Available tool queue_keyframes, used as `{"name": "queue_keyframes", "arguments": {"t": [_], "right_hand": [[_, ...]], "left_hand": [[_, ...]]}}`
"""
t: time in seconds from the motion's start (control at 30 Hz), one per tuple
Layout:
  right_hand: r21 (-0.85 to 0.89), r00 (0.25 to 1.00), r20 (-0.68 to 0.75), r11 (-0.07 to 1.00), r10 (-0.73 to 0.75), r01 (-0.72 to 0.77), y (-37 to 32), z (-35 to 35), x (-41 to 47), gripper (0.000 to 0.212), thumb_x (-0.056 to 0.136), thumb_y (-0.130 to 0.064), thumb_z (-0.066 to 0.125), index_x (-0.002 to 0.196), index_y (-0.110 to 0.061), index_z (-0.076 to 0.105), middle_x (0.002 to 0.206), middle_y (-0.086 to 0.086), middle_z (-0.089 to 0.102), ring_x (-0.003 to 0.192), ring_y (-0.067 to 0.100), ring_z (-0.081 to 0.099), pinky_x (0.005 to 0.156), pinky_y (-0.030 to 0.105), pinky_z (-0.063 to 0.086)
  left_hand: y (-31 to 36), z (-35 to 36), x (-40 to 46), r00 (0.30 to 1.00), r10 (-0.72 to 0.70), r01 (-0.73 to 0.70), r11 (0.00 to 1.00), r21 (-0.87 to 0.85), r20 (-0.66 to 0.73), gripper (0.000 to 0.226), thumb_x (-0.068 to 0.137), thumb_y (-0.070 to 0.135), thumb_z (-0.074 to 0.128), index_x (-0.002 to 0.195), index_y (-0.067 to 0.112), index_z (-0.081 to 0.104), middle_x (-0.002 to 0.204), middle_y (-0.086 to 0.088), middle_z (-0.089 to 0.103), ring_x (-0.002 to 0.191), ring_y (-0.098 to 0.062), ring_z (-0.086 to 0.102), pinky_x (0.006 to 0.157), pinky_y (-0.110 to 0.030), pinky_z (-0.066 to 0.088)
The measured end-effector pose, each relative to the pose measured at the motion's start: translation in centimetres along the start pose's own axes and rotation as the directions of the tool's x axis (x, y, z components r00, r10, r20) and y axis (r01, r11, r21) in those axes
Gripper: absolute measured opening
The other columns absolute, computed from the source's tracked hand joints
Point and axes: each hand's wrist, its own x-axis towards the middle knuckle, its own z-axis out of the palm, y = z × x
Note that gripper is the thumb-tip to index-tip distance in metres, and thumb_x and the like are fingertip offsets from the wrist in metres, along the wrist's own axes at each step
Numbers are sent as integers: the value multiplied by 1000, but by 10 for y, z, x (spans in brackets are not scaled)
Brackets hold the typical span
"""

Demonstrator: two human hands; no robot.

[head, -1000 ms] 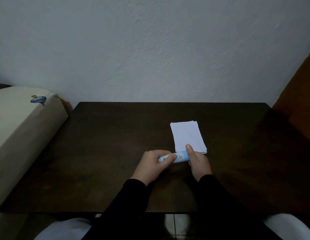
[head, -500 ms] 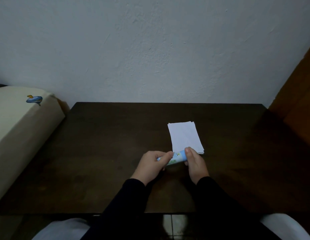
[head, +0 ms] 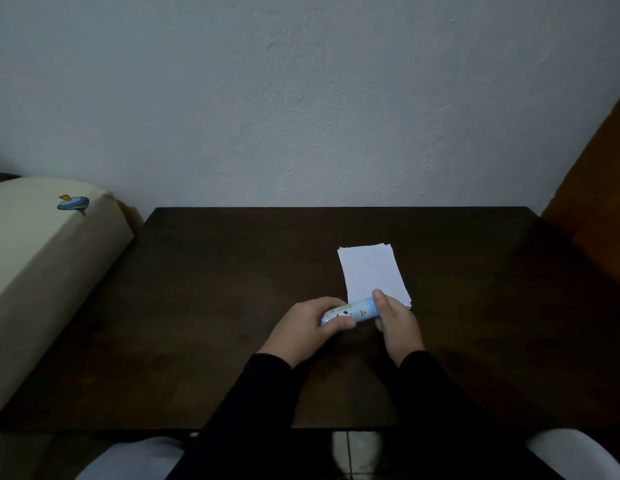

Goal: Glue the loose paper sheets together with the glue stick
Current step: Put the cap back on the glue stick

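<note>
Both hands tilting glue stick [head: 350, 310] slightly; left hand [head: 310, 327], right hand [head: 395, 322] gripping opposite ends. Light, rigid, slick tube. Paper sheets [head: 370, 273] lying flimsy beyond right hand.

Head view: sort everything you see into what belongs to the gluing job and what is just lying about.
Belongs to the job:
- glue stick, held at both ends
- left hand
- right hand
- stack of white paper sheets
- dark wooden table, the work surface

Just lying about:
- cream cushion beside the table, with a small blue emblem
</note>
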Motion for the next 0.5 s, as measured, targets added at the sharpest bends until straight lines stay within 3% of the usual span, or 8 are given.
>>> {"name": "queue_keyframes", "arguments": {"t": [0.1,0.2,0.27,0.33,0.4,0.5], "right_hand": [[7,992,-61,994,-109,110,-5,-2,0,34,99,-41,41,83,-17,59,83,3,59,82,13,57,69,19,44],[-133,958,-143,964,-249,230,-13,-10,11,28,99,-34,46,76,-20,53,76,-1,53,74,12,50,59,12,37],[-355,945,-84,895,-317,269,-15,-17,27,16,95,-34,54,84,-23,56,88,-6,53,88,13,51,71,17,38],[-605,944,17,748,-329,272,-12,-22,43,14,93,-36,57,100,-25,60,108,-8,51,109,12,45,90,24,38],[-711,945,91,644,-315,283,-13,-24,54,29,94,-39,54,118,-25,58,128,-6,47,125,12,37,104,28,32],[-778,942,212,539,-259,323,-17,-21,66,46,95,-43,50,137,-23,48,148,-4,37,139,14,25,114,31,21]], "left_hand": [[0,-6,9,997,-71,73,996,-45,41,33,83,44,70,114,34,65,110,6,60,94,-2,54,73,-14,40],[3,-9,19,990,-125,102,957,-272,-69,22,84,35,72,105,32,66,103,11,65,92,-4,59,70,-17,44],[4,-9,27,970,-171,94,919,-382,-171,22,85,32,71,106,31,64,102,10,65,92,-6,60,69,-19,45],[4,-8,35,947,-213,106,913,-395,-239,28,88,33,68,114,31,60,108,11,62,95,-3,57,74,-20,46],[1,-6,45,922,-236,115,924,-366,-307,36,89,35,66,123,28,58,115,8,61,99,-5,57,82,-24,49],[-4,-8,57,900,-245,119,933,-338,-361,40,89,33,67,127,24,57,119,6,61,102,-6,57,84,-24,47]]}}
